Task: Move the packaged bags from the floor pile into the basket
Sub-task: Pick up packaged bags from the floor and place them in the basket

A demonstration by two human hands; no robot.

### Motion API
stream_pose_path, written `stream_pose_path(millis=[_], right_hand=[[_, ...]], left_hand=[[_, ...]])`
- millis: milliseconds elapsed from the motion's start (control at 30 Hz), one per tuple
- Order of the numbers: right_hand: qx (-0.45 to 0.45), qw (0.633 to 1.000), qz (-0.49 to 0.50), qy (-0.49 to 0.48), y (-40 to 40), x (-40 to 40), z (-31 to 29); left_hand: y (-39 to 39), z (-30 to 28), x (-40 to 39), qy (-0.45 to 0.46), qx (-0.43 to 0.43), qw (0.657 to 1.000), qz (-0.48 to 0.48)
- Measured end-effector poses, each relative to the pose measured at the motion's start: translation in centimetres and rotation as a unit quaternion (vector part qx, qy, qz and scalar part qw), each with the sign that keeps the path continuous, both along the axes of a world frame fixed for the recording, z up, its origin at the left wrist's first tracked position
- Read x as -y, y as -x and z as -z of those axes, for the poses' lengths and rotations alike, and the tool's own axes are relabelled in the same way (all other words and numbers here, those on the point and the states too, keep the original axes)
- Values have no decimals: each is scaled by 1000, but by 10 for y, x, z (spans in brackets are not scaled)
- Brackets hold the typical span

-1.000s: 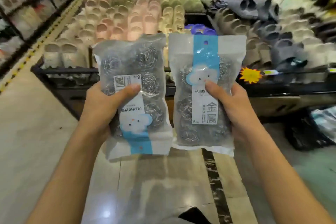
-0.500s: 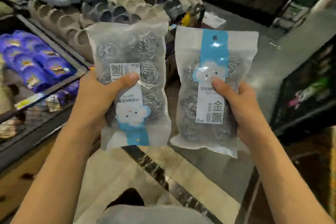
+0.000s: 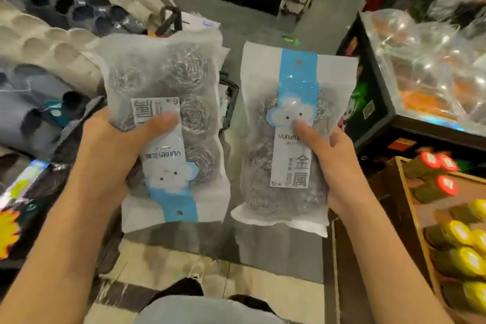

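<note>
I hold two clear packaged bags of steel-wool scourers up in front of me. My left hand (image 3: 110,150) grips the left bag (image 3: 165,81), which is upside down with its blue strip at the bottom. My right hand (image 3: 334,163) grips the right bag (image 3: 286,139), upright with its blue strip and cloud logo at the top. A dark basket (image 3: 231,97) with a black handle (image 3: 172,17) stands on the floor behind the bags, mostly hidden by them. No floor pile is in view.
Shelves of grey and beige slippers (image 3: 47,42) run along the left. A black stand with clear plastic packs (image 3: 431,66) is at the right. A wooden crate of red- and yellow-capped items (image 3: 452,221) sits at the lower right. Tiled floor (image 3: 236,252) lies below.
My view has swung further to the right: the slipper shelves slid left, and the basket, the stand and the crate came into sight. Both hands kept the bags in the same grip.
</note>
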State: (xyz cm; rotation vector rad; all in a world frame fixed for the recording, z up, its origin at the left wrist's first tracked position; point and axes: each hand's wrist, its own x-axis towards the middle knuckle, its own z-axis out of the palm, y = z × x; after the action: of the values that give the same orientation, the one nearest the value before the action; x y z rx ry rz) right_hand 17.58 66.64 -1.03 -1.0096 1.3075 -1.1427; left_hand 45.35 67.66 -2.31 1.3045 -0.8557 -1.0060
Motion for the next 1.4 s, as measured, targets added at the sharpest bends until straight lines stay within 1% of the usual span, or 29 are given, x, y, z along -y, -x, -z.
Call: stream_pose_path(millis=[167, 333, 500, 567, 633, 733, 933, 1067, 1200, 1333, 1400], right_hand=[[-2, 998, 56, 0, 10, 73, -3], [-10, 995, 99, 0, 36, 153, 2], [-14, 993, 120, 3, 75, 259, 14], [-6, 993, 121, 2, 92, 309, 17], [-3, 993, 118, -8, 108, 358, 18], [-1, 996, 94, -9, 128, 432, 17], [-6, 1000, 17, -21, 135, 564, 19], [-7, 998, -54, -40, 117, 657, 26], [-31, 992, -106, -57, 90, 743, 39], [-52, 979, -176, -86, 55, 821, 51], [-65, 972, -208, -83, 37, 855, 57]], left_hand=[[12, -1, 106, 8, -5, 999, 42], [43, 2, 209, 4, -5, 995, 102], [79, 12, 318, -7, -1, 991, 132], [94, 13, 367, -18, 7, 991, 129], [106, 14, 412, -39, -2, 993, 108], [120, 15, 471, -45, -14, 996, 80], [119, 27, 557, -65, -22, 997, 16], [111, 37, 612, -63, -44, 995, -55], [93, 54, 664, -69, -53, 989, -119], [76, 67, 707, -83, -82, 976, -186], [72, 71, 723, -94, -93, 967, -218]])
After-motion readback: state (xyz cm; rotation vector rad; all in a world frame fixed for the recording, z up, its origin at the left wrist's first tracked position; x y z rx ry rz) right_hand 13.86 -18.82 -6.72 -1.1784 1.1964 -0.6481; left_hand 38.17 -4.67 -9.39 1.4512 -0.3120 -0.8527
